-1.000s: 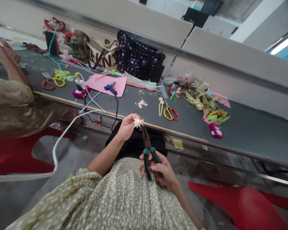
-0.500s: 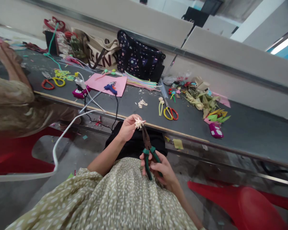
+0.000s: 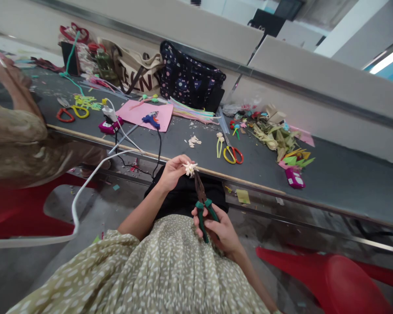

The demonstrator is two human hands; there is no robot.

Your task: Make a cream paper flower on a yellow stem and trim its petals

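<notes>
My left hand (image 3: 174, 173) is closed, pinching a small cream-white flower (image 3: 190, 168) with many short pointed petals. Long-nose pliers (image 3: 200, 192) with green handles are in my right hand (image 3: 221, 226), its fingers wrapped round both grips. The pliers point up and away from me, and their tips meet the flower's right side; whether they bite on it I cannot tell. On the table just beyond lie cream petal scraps (image 3: 194, 141). A similar cream flower on pale green stems (image 3: 219, 141) lies beside red-and-yellow-handled scissors (image 3: 233, 155).
A blue glue gun (image 3: 151, 120) rests on a pink sheet (image 3: 131, 111), its black cord hanging over the table edge (image 3: 262, 189). A white cable (image 3: 74, 209) crosses on the left, near a co-worker's arm (image 3: 15, 87). Bags (image 3: 190, 76) stand behind; a red chair (image 3: 350, 279) is at right.
The pliers' handles have come slightly closer together and shifted up a little with my right hand. My left hand and the flower have barely moved.
</notes>
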